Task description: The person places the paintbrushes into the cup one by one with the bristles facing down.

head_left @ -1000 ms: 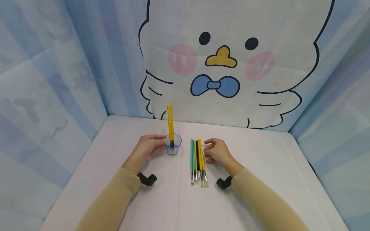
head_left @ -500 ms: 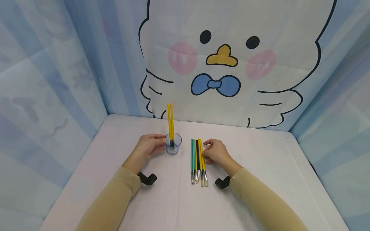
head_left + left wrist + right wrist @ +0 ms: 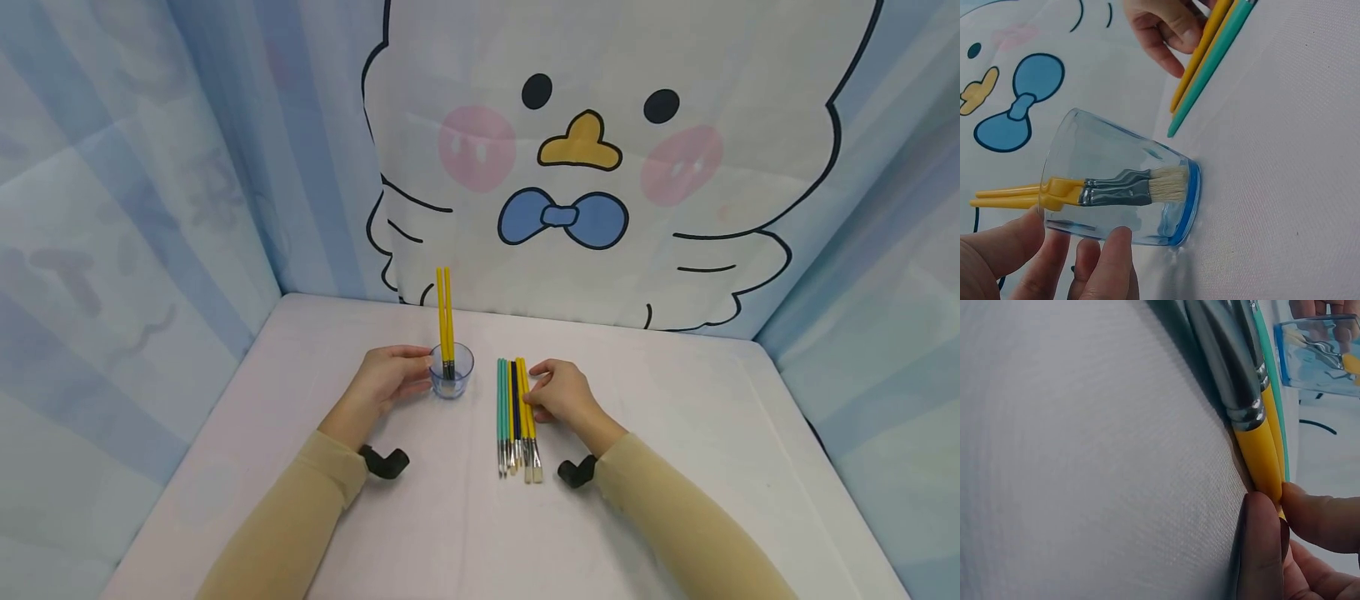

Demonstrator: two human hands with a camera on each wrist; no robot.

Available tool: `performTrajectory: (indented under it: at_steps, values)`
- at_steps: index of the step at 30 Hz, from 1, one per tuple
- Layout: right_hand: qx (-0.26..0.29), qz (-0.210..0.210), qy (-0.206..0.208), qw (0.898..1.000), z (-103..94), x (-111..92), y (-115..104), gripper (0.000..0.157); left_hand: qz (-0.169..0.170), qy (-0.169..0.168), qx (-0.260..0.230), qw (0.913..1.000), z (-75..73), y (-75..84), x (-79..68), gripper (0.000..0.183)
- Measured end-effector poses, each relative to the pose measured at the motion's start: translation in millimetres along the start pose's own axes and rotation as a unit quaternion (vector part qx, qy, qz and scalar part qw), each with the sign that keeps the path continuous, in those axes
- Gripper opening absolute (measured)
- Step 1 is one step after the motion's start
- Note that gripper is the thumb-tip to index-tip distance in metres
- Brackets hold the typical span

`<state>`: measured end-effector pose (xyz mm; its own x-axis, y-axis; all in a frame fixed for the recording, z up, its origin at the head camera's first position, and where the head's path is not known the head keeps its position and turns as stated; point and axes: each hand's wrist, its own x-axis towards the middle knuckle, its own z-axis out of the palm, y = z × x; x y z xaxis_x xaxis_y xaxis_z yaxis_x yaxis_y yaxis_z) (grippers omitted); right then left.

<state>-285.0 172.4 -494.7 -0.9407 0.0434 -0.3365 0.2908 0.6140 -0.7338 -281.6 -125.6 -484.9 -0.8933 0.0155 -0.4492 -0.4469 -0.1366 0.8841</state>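
In the head view, my left hand (image 3: 384, 379) is beside a clear bluish cup (image 3: 462, 382), its fairly straight fingers touching the side. Two yellow-handled paintbrushes (image 3: 445, 312) stand in the cup, bristles down, as the left wrist view also shows. To the right, a row of paintbrushes (image 3: 502, 408) with teal, yellow and dark blue handles lies on the table, bristles toward me. My right hand (image 3: 567, 392) pinches the yellow handle of the rightmost paintbrush (image 3: 1257, 453) between thumb and finger. The brush still lies along the row.
A pale cloth covers the table (image 3: 450, 533). Behind it hangs a curtain (image 3: 585, 283) printed with a cartoon bird, and blue patterned curtains (image 3: 112, 250) close in both sides. A black wrist mount (image 3: 386, 463) sticks out from the left sleeve, with another on the right.
My right hand has moved slightly left to the row and its fingers have come onto the yellow handle. The left hand and cup stay put; the view has shifted a little.
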Motion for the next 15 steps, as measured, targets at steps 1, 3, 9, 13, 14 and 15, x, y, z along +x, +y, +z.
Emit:
performTrajectory:
  at_steps: [1,3,9,13,14,15]
  values:
    - [-0.001,0.001,0.0,1.0,-0.2,-0.1,-0.2,0.047,0.0,0.001,0.001,1.0,0.2,0.1,-0.4,0.04]
    - [-0.004,0.001,0.001,1.0,-0.5,-0.6,-0.6,0.047,0.001,0.001,0.001,1.0,0.2,0.2,-0.7,0.04]
    - [-0.018,0.015,0.001,1.0,-0.4,0.6,-4.3,0.043,-0.004,0.002,0.002,1.0,0.7,1.4,-1.8,0.041]
    - [-0.029,0.019,0.001,0.999,-0.3,0.9,-5.8,0.041,-0.005,0.002,-0.001,1.0,0.9,1.8,-1.3,0.041]
    - [-0.031,0.019,0.002,0.999,-0.1,1.2,-5.6,0.041,-0.005,0.001,-0.001,1.0,1.0,1.5,-0.9,0.041]
    - [-0.033,0.018,0.003,0.999,0.0,1.2,-5.1,0.041,-0.005,0.001,-0.002,1.0,1.0,1.2,-0.6,0.041]
